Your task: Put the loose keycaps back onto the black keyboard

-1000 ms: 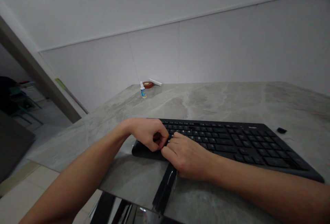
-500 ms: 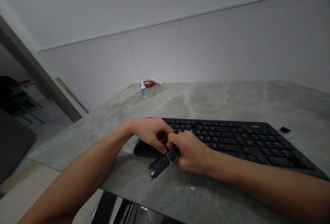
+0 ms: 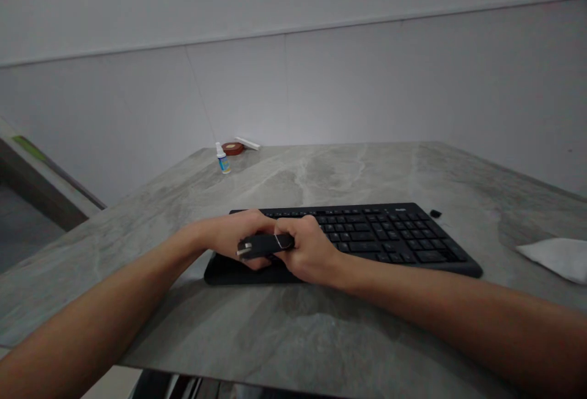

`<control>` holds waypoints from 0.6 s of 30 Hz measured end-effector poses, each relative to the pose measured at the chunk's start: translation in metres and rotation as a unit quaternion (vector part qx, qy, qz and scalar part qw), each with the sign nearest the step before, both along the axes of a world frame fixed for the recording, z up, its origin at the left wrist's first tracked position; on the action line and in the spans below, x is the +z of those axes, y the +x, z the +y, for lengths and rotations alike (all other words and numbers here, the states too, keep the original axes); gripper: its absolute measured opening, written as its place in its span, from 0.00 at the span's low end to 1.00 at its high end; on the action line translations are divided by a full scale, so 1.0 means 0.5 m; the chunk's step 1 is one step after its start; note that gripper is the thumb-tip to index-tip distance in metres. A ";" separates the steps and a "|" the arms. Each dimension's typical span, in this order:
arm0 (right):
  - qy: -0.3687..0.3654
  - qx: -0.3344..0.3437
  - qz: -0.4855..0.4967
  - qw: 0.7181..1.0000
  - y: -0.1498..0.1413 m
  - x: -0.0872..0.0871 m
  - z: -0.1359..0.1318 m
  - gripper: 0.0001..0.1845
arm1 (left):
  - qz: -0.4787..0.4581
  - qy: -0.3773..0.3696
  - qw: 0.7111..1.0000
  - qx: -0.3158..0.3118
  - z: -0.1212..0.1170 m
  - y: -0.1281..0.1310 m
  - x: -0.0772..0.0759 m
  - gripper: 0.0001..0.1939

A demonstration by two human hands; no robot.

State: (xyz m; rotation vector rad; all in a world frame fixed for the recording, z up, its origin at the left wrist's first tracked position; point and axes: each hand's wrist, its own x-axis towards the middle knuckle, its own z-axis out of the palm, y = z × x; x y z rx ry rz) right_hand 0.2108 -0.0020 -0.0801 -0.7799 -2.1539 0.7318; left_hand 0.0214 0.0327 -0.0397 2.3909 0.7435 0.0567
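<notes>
The black computer keyboard [image 3: 367, 234] lies on the grey marbled table, close to its front. Over its left end is my left hand [image 3: 229, 234], with fingers curled down and partly hidden behind what the other hand holds. Whether they grip anything there is not visible. My right hand [image 3: 307, 249] is closed around a black-handled tool [image 3: 263, 246] with a pale band and a small metal end pointing left. The tool's other end is hidden in the fist. Both hands touch or nearly touch each other above the left-hand keys.
A small black piece [image 3: 435, 213] lies behind the keyboard's right corner. White tissue or cloth [image 3: 557, 258] rests at the right. Farther back stand a small spray bottle [image 3: 222, 159], a reddish-brown item [image 3: 233, 149] and a white strip [image 3: 247, 142] by the wall.
The view has turned right, bringing the white cloth into sight. The tool has tipped from slanting down-left to nearly level, its metal end now in front of my left hand.
</notes>
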 end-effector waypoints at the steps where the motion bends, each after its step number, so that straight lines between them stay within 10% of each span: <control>1: -0.002 -0.004 0.015 1.000 0.000 0.000 0.001 0.07 | 0.004 0.005 1.000 0.001 0.000 0.001 0.001 0.04; 18: 0.036 0.052 0.074 0.995 0.006 -0.004 0.008 0.10 | -0.052 -0.103 0.993 -0.010 0.004 -0.020 0.011 0.03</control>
